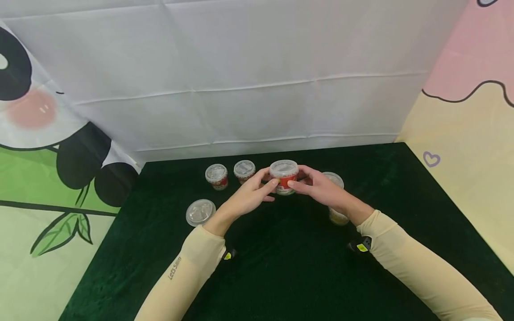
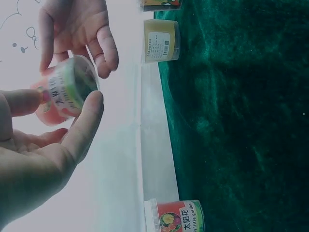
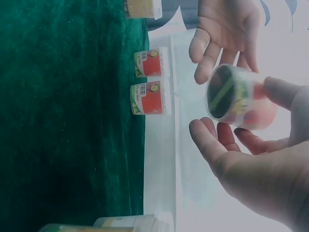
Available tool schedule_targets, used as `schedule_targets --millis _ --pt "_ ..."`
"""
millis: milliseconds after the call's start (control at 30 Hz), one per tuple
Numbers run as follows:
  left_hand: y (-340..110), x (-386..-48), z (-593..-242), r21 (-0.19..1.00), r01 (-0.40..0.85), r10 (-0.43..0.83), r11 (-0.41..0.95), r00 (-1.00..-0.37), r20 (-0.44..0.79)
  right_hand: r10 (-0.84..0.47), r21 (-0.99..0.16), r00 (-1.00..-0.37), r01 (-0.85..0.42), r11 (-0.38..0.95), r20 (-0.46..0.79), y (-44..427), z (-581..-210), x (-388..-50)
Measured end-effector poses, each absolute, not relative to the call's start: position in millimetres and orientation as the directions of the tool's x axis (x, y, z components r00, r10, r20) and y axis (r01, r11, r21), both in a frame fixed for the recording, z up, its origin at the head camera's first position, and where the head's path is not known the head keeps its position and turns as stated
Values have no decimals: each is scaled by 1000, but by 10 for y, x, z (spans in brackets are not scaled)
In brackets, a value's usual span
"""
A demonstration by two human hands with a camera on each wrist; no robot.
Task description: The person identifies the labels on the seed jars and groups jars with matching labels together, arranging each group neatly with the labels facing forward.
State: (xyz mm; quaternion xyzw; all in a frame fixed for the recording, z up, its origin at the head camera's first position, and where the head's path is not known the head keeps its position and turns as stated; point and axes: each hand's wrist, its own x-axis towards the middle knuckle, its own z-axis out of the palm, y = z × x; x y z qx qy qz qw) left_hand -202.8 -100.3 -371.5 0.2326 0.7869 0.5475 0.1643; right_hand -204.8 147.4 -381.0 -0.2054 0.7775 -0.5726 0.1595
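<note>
A clear-lidded cup with a red and green label [image 1: 286, 182] is held up between both hands above the green cloth. My left hand [image 1: 252, 192] pinches its left side, thumb on the front and fingers around the side. On the other side my right hand [image 1: 321, 187] grips it with the thumb at the front and fingers behind. In the left wrist view the cup [image 2: 63, 92] is tilted, its clear base toward the cloth. The right wrist view shows the same cup [image 3: 241, 96] between the fingers of both hands.
Two lidded cups [image 1: 217, 176] [image 1: 244, 170] stand at the back left of the green cloth [image 1: 281, 267]. A clear-topped cup [image 1: 200, 212] is beside my left wrist. Two more cups [image 1: 334, 179] [image 1: 338, 217] are partly behind my right hand. A white cloth backdrop [image 1: 241, 80] rises behind.
</note>
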Motion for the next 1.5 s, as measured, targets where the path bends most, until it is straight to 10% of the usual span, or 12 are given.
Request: schedule_targets --millis 1500 --pt "-1043 -1970 -3691 948 209 471 241 -879 74 -517 -998 -856 -17 62 -17 1362 -3778 -2098"
